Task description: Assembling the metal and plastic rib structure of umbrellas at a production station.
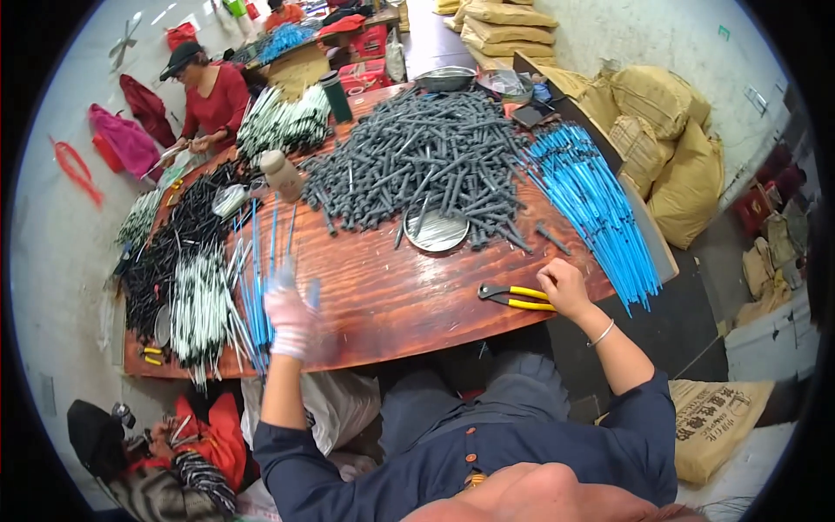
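My left hand (289,315), in a pale pink and white glove, is smeared by motion over the table beside the thin blue rods (255,300). A blurred grey-blue shape shows at its fingers; whether it holds this I cannot tell. My right hand (564,285), bare with a bangle at the wrist, rests on the table with fingers curled in. Its inside is hidden. Next to it lies a pair of end-cutting pliers (522,296) with yellow handles, the handle ends close to the hand. A loose dark grey tube (552,238) lies just beyond.
On the wooden table (383,296) are a big heap of grey tubes (426,157), a round metal dish (437,228), blue rods (600,209), white rods (206,304), black parts (174,222) and a bottle (280,174). Two co-workers (213,100) (165,452) sit at the left.
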